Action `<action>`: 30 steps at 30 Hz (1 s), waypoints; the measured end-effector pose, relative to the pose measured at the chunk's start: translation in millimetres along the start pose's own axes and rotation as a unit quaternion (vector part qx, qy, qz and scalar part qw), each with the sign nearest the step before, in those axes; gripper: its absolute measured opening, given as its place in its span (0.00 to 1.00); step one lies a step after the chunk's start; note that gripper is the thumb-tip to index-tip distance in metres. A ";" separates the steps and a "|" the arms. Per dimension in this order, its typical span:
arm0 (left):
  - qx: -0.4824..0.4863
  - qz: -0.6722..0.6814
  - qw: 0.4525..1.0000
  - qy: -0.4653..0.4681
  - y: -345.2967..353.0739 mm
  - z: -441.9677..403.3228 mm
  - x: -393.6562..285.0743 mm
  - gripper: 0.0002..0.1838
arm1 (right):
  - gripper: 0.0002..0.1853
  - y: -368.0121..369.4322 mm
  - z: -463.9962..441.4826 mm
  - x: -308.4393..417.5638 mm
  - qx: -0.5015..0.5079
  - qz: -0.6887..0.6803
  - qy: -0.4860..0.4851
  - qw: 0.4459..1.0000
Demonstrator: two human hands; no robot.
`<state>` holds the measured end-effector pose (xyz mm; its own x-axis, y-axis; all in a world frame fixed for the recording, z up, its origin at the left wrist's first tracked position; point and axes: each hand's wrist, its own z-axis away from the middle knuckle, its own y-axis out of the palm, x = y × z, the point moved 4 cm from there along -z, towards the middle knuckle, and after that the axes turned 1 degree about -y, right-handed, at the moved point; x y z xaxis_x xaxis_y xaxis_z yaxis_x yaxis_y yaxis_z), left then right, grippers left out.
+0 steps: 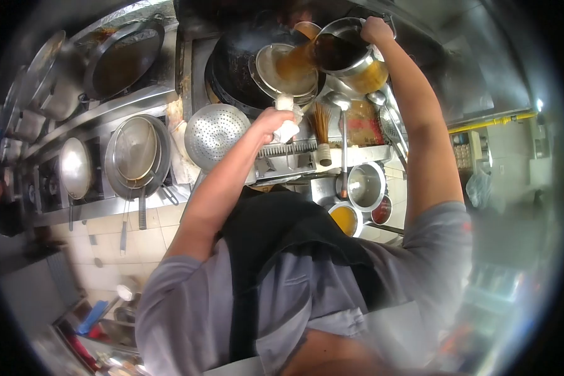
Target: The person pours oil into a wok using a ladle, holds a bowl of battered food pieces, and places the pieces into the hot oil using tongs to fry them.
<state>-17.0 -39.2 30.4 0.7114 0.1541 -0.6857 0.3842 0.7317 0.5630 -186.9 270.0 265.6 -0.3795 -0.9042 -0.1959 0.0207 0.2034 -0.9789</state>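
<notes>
Head view, 1 of 1: 2 bare hands at work over a stove, well apart from each other. Right hand [377, 30] is closed in a fist at the handle side of a metal pot [361, 74], which is held tilted with its mouth toward the left. Brown-yellow liquid [296, 62] runs from the pot's lip into a round metal strainer [287, 86], held over a black wok [229, 70]; faint vapour is noted. Left hand [273, 123] is clamped on a white cloth [286, 131], apparently wrapped about the strainer's handle; the grip beneath the cloth cannot be verified. Assessment: the pot is rigid, probably heavy and hot, its load shifting with the tilt; hold belongs on the handle, well away from rim and wall. The strainer is judged lighter but likely to drag downward at the bowl end; a firm hold on the handle through dry cloth is indicated, since wet or greasy metal would be slippery. Neither vessel appears fragile. Adjacent items: a perforated skimmer [217, 136] beside the left forearm, 1 bristle brush [322, 128] and 1 long ladle [344, 141] between the arms, and a container of yellow liquid [343, 220] nearer the body.
</notes>
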 end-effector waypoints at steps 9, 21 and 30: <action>-0.002 0.004 1.000 0.013 -3.8 0.8 -0.9 0.10 | 0.18 -17.1 0.9 13.3 -0.022 0.009 -0.010 1.000; 0.002 0.003 1.000 0.022 -3.7 5.1 -5.2 0.09 | 0.15 -12.9 5.1 13.2 -0.041 0.076 -0.049 0.995; 0.009 -0.022 1.000 0.014 10.3 5.5 -10.0 0.09 | 0.12 -29.2 25.0 19.1 -0.045 0.034 -0.026 0.998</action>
<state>-16.9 -36.8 45.5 0.6772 0.1406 -0.7222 0.4253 0.7262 0.5401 -171.6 237.4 289.0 -0.3322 -0.9045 -0.2675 -0.0390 0.2965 -0.9542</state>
